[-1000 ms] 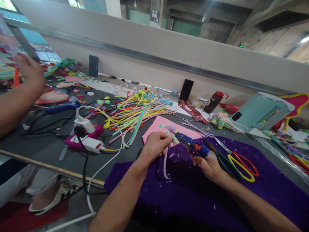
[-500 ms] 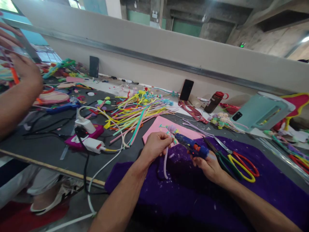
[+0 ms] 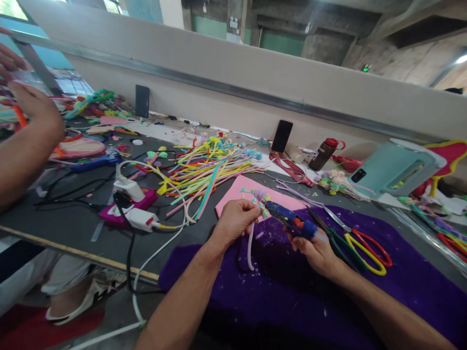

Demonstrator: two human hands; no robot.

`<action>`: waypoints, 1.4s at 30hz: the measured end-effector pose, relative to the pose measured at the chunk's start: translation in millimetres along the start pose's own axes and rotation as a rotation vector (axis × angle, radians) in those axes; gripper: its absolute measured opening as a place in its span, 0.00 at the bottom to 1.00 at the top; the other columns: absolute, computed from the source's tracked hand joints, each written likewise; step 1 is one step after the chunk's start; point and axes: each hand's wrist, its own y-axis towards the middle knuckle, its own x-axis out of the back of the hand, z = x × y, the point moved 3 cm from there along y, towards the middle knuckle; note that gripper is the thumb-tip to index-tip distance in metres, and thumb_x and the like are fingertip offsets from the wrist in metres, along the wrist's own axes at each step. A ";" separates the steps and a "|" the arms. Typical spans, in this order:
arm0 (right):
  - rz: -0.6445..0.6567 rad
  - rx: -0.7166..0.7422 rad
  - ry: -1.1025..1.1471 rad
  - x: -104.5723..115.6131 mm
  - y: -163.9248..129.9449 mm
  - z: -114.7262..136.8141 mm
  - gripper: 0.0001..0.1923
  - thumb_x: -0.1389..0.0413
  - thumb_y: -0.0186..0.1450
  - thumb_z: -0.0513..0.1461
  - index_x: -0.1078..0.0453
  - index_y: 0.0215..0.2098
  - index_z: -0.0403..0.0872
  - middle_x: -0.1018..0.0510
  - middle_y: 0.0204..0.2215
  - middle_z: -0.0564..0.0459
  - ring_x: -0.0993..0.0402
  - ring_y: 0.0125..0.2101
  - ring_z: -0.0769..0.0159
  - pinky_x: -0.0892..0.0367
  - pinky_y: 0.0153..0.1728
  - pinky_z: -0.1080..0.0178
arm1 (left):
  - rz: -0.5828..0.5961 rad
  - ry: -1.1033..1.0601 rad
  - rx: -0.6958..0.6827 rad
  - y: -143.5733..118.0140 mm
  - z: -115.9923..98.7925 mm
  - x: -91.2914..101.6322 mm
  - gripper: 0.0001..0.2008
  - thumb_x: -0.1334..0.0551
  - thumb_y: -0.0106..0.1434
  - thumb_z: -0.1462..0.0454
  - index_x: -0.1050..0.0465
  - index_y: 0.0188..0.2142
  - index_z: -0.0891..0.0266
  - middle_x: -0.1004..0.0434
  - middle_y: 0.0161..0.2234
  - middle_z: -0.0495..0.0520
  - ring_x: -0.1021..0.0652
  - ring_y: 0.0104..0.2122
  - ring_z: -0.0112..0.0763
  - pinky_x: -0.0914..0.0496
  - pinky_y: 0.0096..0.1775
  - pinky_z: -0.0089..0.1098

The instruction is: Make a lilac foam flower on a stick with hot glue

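Little has moved since the earlier frame: our hands keep their places over the purple cloth (image 3: 292, 291), and only the co-worker's hand (image 3: 32, 109) at the far left has shifted a little beside the orange stick it works on.

Our left hand (image 3: 233, 221) is closed around a pale pipe-cleaner stem (image 3: 250, 250), which hangs down from the fist toward the cloth; its top carries a small tuft (image 3: 260, 195) of lilac and pastel bits. Our right hand (image 3: 317, 250) is clamped on the blue glue gun (image 3: 290, 221), whose nozzle points left and sits just beside the tuft. Whether nozzle and tuft touch, we cannot tell.

We judge the piece partly built: the stem is formed and some bits already sit at its head, while gluing is in hand. A finished-looking cluster of flowers (image 3: 332, 181) lies farther back, and a big heap of loose sticks (image 3: 207, 170) on the table (image 3: 73, 218) suggests much material is unused. Scissors (image 3: 359, 245) lie just right of the gun, on the cloth; a pink sheet (image 3: 237, 192) lies behind our left hand.

As for containers, a dark bottle (image 3: 323, 153) with a red cap lies near the wall, its contents hidden. A pale green box (image 3: 394, 167) stands tilted at right; what it holds we cannot see.
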 end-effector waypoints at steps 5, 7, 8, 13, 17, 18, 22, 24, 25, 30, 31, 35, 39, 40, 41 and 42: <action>0.016 -0.008 0.005 -1.3 0.2 -0.8 0.14 0.55 0.63 0.43 0.39 0.23 0.46 0.30 0.25 0.53 0.36 0.23 0.69 0.40 0.24 0.66 | 0.005 0.000 -0.017 -0.3 0.2 0.2 0.11 0.40 0.53 0.58 0.34 0.20 0.63 0.40 0.07 0.41 0.41 0.08 0.18 0.46 0.13 0.20; 0.012 -0.013 0.001 -1.0 -0.4 -0.6 0.13 0.55 0.63 0.43 0.38 0.24 0.46 0.31 0.25 0.53 0.37 0.22 0.69 0.40 0.24 0.66 | 0.000 -0.001 -0.018 -0.1 0.9 0.4 0.11 0.39 0.53 0.58 0.34 0.20 0.63 0.40 0.07 0.41 0.41 0.08 0.18 0.46 0.13 0.20; 0.013 -0.010 0.000 -0.6 -0.7 -0.1 0.13 0.55 0.64 0.43 0.38 0.24 0.46 0.31 0.24 0.53 0.37 0.22 0.69 0.40 0.24 0.66 | -0.001 -0.004 -0.018 0.2 1.5 0.4 0.11 0.39 0.53 0.59 0.34 0.20 0.63 0.40 0.07 0.41 0.40 0.08 0.18 0.46 0.12 0.20; 0.003 0.055 -0.016 8.8 -0.6 7.3 0.09 0.51 0.61 0.44 0.37 0.32 0.47 0.32 0.27 0.53 0.36 0.24 0.68 0.39 0.26 0.65 | -0.012 -0.086 -0.012 2.6 3.3 2.2 0.10 0.38 0.52 0.60 0.33 0.21 0.64 0.39 0.08 0.42 0.40 0.07 0.17 0.46 0.11 0.19; -0.122 0.108 -0.157 22.1 7.7 10.7 0.11 0.46 0.57 0.42 0.38 0.38 0.48 0.33 0.30 0.54 0.36 0.27 0.66 0.38 0.30 0.64 | 0.062 -0.294 -0.011 1.9 -1.1 6.6 0.12 0.37 0.52 0.59 0.33 0.20 0.66 0.36 0.11 0.43 0.40 0.07 0.15 0.49 0.10 0.18; -0.131 0.091 -0.211 23.5 11.0 8.3 0.11 0.47 0.57 0.41 0.38 0.39 0.48 0.32 0.31 0.53 0.35 0.29 0.66 0.38 0.30 0.63 | 0.095 -0.366 -0.013 1.1 -3.2 7.8 0.13 0.37 0.52 0.59 0.33 0.20 0.66 0.35 0.12 0.43 0.40 0.07 0.14 0.50 0.09 0.18; -0.083 -0.037 -0.455 21.7 23.2 -13.9 0.15 0.47 0.58 0.42 0.38 0.42 0.46 0.31 0.34 0.50 0.33 0.33 0.62 0.37 0.33 0.61 | 0.242 -0.649 -0.001 -3.6 -11.6 11.6 0.12 0.35 0.51 0.62 0.35 0.21 0.67 0.31 0.16 0.45 0.42 0.07 0.10 0.51 0.09 0.15; -0.038 -0.082 -0.545 19.9 26.9 -27.6 0.15 0.47 0.58 0.43 0.37 0.41 0.46 0.30 0.34 0.49 0.33 0.34 0.60 0.37 0.33 0.61 | 0.317 -0.783 -0.005 -6.0 -15.2 12.6 0.11 0.35 0.50 0.64 0.36 0.21 0.67 0.32 0.15 0.44 0.43 0.07 0.09 0.50 0.09 0.13; -0.025 -0.101 -0.565 19.9 28.1 -33.7 0.15 0.47 0.58 0.44 0.36 0.41 0.46 0.30 0.34 0.49 0.32 0.34 0.60 0.37 0.33 0.61 | 0.339 -0.831 -0.014 -6.9 -16.5 13.2 0.11 0.35 0.49 0.64 0.36 0.21 0.67 0.32 0.15 0.44 0.43 0.07 0.08 0.50 0.09 0.13; -0.073 -0.180 -0.501 29.5 29.4 -49.7 0.16 0.46 0.57 0.45 0.35 0.42 0.46 0.29 0.34 0.51 0.32 0.33 0.62 0.38 0.34 0.62 | 0.323 -0.834 -0.015 -7.1 -15.8 14.4 0.10 0.34 0.49 0.65 0.36 0.22 0.67 0.32 0.15 0.45 0.42 0.07 0.10 0.50 0.09 0.14; -0.088 -0.185 -0.485 31.6 29.2 -50.1 0.16 0.46 0.57 0.45 0.35 0.42 0.46 0.29 0.33 0.51 0.32 0.33 0.62 0.38 0.33 0.62 | 0.307 -0.809 -0.007 -6.5 -14.9 14.3 0.10 0.34 0.49 0.65 0.35 0.23 0.67 0.31 0.16 0.45 0.41 0.07 0.10 0.50 0.09 0.14; -0.078 -0.213 -0.420 31.3 28.5 -49.8 0.15 0.49 0.60 0.45 0.36 0.42 0.46 0.29 0.31 0.52 0.33 0.29 0.65 0.40 0.30 0.64 | 0.255 -0.705 0.006 -4.6 -12.1 13.4 0.11 0.34 0.48 0.63 0.36 0.23 0.66 0.30 0.16 0.45 0.40 0.08 0.10 0.50 0.09 0.15; -0.012 -0.204 -0.350 19.1 31.2 -51.5 0.15 0.52 0.62 0.46 0.38 0.43 0.46 0.29 0.34 0.51 0.33 0.32 0.64 0.39 0.32 0.64 | 0.258 -0.644 -0.006 -4.6 -11.6 11.8 0.12 0.34 0.49 0.62 0.36 0.22 0.65 0.30 0.17 0.45 0.40 0.08 0.11 0.51 0.09 0.15; 0.005 -0.193 -0.340 16.2 32.2 -52.0 0.15 0.53 0.63 0.46 0.38 0.44 0.46 0.29 0.36 0.51 0.33 0.33 0.64 0.39 0.33 0.64 | 0.259 -0.634 -0.009 -4.7 -11.6 11.4 0.11 0.34 0.49 0.62 0.36 0.22 0.65 0.30 0.17 0.45 0.40 0.08 0.11 0.51 0.09 0.15; 0.017 -0.185 -0.338 14.0 33.2 -52.4 0.15 0.53 0.63 0.46 0.38 0.44 0.46 0.29 0.37 0.50 0.33 0.34 0.64 0.39 0.34 0.64 | 0.255 -0.624 -0.011 -4.8 -11.6 11.1 0.11 0.34 0.49 0.62 0.36 0.23 0.65 0.30 0.17 0.45 0.40 0.08 0.11 0.51 0.09 0.15; 0.026 -0.184 -0.346 12.6 33.9 -53.0 0.15 0.54 0.64 0.45 0.39 0.44 0.46 0.29 0.37 0.50 0.33 0.34 0.63 0.39 0.35 0.64 | 0.249 -0.615 -0.011 -4.9 -11.6 10.8 0.12 0.34 0.49 0.62 0.37 0.23 0.65 0.29 0.17 0.44 0.40 0.08 0.11 0.50 0.09 0.15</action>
